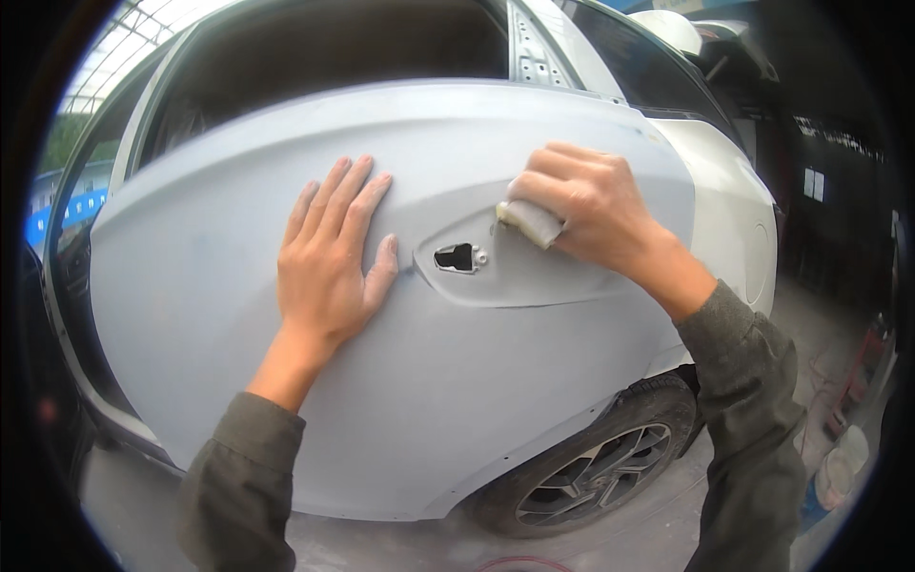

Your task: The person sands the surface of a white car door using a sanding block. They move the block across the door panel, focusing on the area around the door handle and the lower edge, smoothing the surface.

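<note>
- The right hand (586,205) is gripping a small pale sanding pad (531,221), fingers curled over its top and pressing it flat against the door (238,315).
- The pad is sitting at the upper right edge of the handle recess (505,276), just beside the handle hole (457,257), touching the primed surface.
- The pad is looking light and somewhat soft, likely bending to the recess's curve; holding it from above with the fingertips spread seems the sound way to keep it from slipping out.
- The left hand (329,253) is holding nothing, lying open with fingers spread flat on the door, left of the recess, the thumb reaching nearly to the recess edge.
- The door is showing a matte grey primer coat, stiff and fixed on the car, so it is probably taking firm pressure without giving; the dusty finish may be scratching easily under a hard edge.
- Both forearms are wearing dark olive sleeves (753,400), coming in from the lower edge.
- To the right, the white rear quarter (734,191) is joining the door, and below it a wheel (591,472) with a dark alloy rim is resting on the dusty floor (400,548).
- A pale bucket (839,472) is standing on the floor at the far right, well apart from the hands.
</note>
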The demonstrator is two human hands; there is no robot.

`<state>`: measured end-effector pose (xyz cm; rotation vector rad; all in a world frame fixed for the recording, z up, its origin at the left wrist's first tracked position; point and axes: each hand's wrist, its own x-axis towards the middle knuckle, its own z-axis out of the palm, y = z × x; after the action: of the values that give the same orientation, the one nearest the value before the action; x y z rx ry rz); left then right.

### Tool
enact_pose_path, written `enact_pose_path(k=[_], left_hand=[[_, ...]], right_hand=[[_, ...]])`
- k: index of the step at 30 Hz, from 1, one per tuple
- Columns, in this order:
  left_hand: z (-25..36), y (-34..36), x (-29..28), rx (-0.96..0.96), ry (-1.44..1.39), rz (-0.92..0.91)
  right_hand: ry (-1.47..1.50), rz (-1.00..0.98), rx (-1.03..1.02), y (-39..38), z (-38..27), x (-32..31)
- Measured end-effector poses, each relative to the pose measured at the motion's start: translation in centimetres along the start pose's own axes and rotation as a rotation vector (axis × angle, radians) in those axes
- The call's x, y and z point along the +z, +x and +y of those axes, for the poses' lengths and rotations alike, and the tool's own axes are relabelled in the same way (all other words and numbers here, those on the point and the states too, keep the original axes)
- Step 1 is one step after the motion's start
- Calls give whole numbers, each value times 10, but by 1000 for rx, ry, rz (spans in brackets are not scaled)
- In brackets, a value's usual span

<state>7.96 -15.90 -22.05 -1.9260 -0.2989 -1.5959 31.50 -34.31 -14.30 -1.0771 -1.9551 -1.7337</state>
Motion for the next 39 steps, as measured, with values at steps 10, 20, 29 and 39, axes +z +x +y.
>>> enact_pose_path(k=[10,20,29,39], left_hand=[[1,0,2,-10,5,42],[2,2,2,-7,-37,35],[2,2,4,7,-41,61],[-1,-2,6,30,-28,83]], right_hand=[[57,84,-61,2,2,7],[51,81,-33,3,0,6],[55,130,15,-4,-3,5],[63,118,0,-4,-6,4]])
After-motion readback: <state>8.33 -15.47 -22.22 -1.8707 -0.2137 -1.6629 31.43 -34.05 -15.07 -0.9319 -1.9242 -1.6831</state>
